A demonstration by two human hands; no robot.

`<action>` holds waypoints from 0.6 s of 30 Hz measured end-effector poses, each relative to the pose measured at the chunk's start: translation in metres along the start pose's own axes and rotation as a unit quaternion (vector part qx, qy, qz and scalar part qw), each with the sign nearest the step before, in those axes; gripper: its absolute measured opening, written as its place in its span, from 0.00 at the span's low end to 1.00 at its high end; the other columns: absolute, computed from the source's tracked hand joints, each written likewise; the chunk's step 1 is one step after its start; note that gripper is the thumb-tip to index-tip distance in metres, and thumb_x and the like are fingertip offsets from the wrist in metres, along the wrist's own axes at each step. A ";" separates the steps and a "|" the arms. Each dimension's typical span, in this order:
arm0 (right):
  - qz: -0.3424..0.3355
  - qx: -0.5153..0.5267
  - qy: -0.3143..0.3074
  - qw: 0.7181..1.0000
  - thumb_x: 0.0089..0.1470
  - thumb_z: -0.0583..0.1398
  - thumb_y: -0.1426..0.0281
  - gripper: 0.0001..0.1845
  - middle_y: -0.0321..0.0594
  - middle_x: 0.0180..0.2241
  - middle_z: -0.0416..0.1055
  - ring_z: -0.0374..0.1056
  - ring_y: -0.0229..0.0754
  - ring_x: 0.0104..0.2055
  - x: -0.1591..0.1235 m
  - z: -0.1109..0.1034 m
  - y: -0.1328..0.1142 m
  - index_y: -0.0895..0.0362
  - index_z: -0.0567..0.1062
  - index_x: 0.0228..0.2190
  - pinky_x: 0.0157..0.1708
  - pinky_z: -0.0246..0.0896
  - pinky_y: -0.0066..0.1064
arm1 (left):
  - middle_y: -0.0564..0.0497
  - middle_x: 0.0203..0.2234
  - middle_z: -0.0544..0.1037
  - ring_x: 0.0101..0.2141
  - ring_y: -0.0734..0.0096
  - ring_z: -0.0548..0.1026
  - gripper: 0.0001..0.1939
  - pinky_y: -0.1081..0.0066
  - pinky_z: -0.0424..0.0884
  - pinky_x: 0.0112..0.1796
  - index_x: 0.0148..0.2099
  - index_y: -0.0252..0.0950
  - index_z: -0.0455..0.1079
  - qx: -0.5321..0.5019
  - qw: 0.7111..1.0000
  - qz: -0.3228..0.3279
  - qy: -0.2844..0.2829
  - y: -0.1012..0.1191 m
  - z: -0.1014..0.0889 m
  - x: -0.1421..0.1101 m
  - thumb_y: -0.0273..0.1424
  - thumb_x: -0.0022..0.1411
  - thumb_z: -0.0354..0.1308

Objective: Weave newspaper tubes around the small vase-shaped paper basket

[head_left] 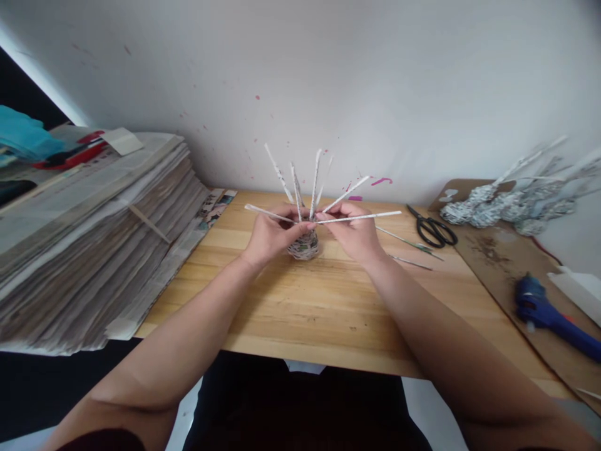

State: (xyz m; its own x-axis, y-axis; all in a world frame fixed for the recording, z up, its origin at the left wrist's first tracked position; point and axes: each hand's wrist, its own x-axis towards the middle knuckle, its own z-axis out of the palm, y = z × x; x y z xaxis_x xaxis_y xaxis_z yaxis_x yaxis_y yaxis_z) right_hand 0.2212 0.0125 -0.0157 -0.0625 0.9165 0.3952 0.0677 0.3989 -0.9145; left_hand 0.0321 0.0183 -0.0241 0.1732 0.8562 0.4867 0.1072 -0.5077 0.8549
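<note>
A small basket [303, 248] woven from rolled newspaper stands on the wooden table, its upper part hidden behind my fingers. Several white paper sticks fan up and outward from its rim, one upright stick [316, 178] among them. My left hand [270, 237] is closed around the basket's left side, thumb pressed on the front of the rim. At the right of the rim, my right hand [353, 235] pinches a paper stick [382, 215] that points out to the right. Both hands nearly meet at the weave.
Stacked newspapers [122, 250] rise at the left, with a red-handled tool [77, 152] on top. Black scissors [434, 230] and thin rods [408, 242] lie right of the basket. A blue glue gun [539, 307] rests on brown board, near more woven paper pieces [493, 203]. A wall stands behind.
</note>
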 end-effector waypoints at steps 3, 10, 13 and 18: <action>0.029 0.014 0.025 0.999 0.46 0.73 0.54 0.19 0.38 0.30 0.80 0.74 0.39 0.31 -0.001 0.003 0.002 0.54 0.76 0.26 0.29 0.70 0.32 | 0.47 0.30 0.85 0.29 0.69 0.77 0.17 0.70 0.72 0.31 0.37 0.35 0.83 0.013 1.000 0.005 0.004 0.003 0.000 0.001 0.43 0.52 0.76; 0.134 0.125 0.039 0.982 0.43 0.73 0.60 0.16 0.37 0.28 0.79 0.80 0.43 0.33 -0.003 0.011 0.002 0.54 0.76 0.27 0.31 0.76 0.32 | 0.53 0.23 0.77 0.25 0.74 0.71 0.14 0.73 0.65 0.28 0.30 0.34 0.74 -0.016 0.998 -0.054 -0.007 0.010 0.001 0.001 0.38 0.53 0.72; 0.164 0.171 0.042 0.971 0.44 0.72 0.63 0.14 0.36 0.29 0.80 0.80 0.41 0.33 -0.005 0.015 0.001 0.54 0.73 0.25 0.34 0.77 0.33 | 0.55 0.21 0.71 0.23 0.76 0.66 0.13 0.73 0.61 0.26 0.28 0.35 0.70 0.018 0.998 -0.059 0.013 0.012 0.002 0.001 0.36 0.54 0.69; 0.124 0.161 0.049 0.978 0.47 0.71 0.63 0.12 0.34 0.29 0.79 0.78 0.40 0.32 -0.007 0.018 0.003 0.52 0.74 0.27 0.36 0.78 0.34 | 0.57 0.20 0.68 0.22 0.77 0.63 0.11 0.74 0.58 0.25 0.29 0.36 0.68 0.060 0.997 -0.044 0.027 0.009 0.004 0.000 0.34 0.56 0.67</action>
State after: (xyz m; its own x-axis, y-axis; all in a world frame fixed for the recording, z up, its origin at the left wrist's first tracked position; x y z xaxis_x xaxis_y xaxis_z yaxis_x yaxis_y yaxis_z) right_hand 0.2042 0.0065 -0.0224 0.0122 0.9888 0.1489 -0.2495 0.1472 -0.9571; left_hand 0.0367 0.0137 -0.0173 0.1055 0.9001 0.4227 0.2374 -0.4356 0.8683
